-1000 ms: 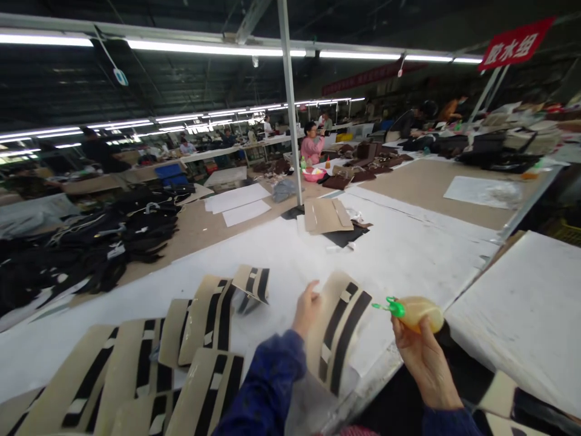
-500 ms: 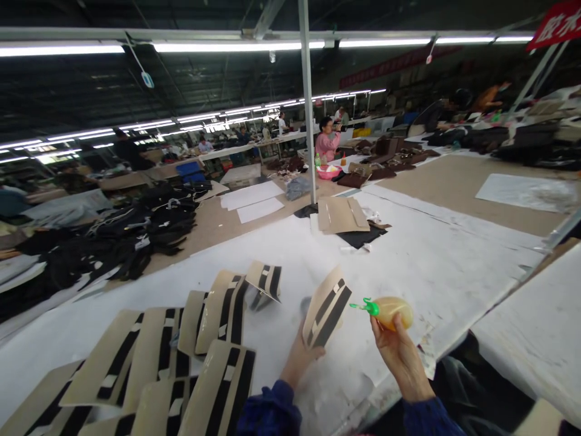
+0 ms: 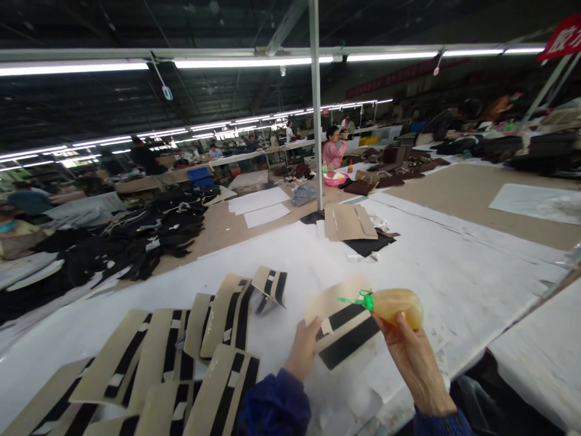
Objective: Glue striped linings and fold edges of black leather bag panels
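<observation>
My left hand (image 3: 303,350) grips the near left edge of a beige panel (image 3: 349,347) with two black strips and a small pale tab. My right hand (image 3: 415,357) is closed around a squeeze bottle (image 3: 398,307) of amber liquid, lying nearly sideways. Its green nozzle (image 3: 363,300) points left, over the panel's upper part; whether the tip touches the panel I cannot tell. To the left, several similar beige panels (image 3: 222,315) lean and overlap on the white table covering (image 3: 190,275). A smaller folded piece (image 3: 271,284) stands just beyond them.
A metal post (image 3: 316,109) rises beyond the work area, with a beige folded piece (image 3: 349,221) on black material near its foot. Dark fabric pieces (image 3: 154,236) are heaped at left. A person in pink (image 3: 334,151) sits across the tables by a pink basin (image 3: 336,180).
The panel in my left hand has turned from steeply raised to flatter, its strips now facing up. The bottle has moved slightly right while its nozzle now overlaps the panel. The view has shifted a little.
</observation>
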Available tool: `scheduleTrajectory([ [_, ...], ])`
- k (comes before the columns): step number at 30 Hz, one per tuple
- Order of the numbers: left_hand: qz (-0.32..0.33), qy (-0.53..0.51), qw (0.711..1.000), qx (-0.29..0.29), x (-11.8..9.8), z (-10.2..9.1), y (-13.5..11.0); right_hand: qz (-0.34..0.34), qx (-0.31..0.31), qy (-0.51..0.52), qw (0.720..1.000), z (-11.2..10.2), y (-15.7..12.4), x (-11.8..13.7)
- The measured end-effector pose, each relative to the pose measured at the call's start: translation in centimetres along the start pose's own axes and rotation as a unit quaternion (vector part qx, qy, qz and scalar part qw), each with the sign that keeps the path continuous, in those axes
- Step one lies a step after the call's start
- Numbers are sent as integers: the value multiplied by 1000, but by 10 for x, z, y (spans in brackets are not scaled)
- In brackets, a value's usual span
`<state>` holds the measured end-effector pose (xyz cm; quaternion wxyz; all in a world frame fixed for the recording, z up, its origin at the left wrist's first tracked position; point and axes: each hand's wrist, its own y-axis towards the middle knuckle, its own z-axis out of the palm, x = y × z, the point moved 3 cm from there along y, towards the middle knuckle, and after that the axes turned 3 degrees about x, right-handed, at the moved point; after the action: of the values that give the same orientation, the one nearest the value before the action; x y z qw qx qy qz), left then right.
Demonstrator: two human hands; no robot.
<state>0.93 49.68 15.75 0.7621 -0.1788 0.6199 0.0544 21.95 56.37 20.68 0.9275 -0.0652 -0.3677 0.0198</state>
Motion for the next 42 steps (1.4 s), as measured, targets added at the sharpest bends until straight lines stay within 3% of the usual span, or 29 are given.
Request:
scheduleTrajectory([
  [6, 7, -126, 991, 41, -53, 25, -34, -64, 99, -143, 983, 53, -25, 24],
  [11, 9, -235, 971, 42, -94, 43, -63, -178, 59, -267, 945, 76, -45, 43],
  [19, 25, -323, 946, 25, -121, 44, -84, -190, 118, -231, 947, 112, -71, 40],
  [26, 89, -316, 943, 48, -140, 37, -97, -253, 117, -250, 927, 110, -80, 30],
  [30, 120, -306, 942, 71, -149, 35, -97, -307, 137, -296, 894, 106, -79, 30],
  [36, 133, -284, 948, 58, -147, 30, -95, -294, 175, -257, 904, 113, -75, 22],
  [40, 111, -294, 949, 31, -146, 31, -96, -342, 141, -279, 886, 109, -73, 24],
  [42, 105, -298, 948, 29, -148, 31, -96, -335, 139, -303, 881, 105, -71, 26],
])
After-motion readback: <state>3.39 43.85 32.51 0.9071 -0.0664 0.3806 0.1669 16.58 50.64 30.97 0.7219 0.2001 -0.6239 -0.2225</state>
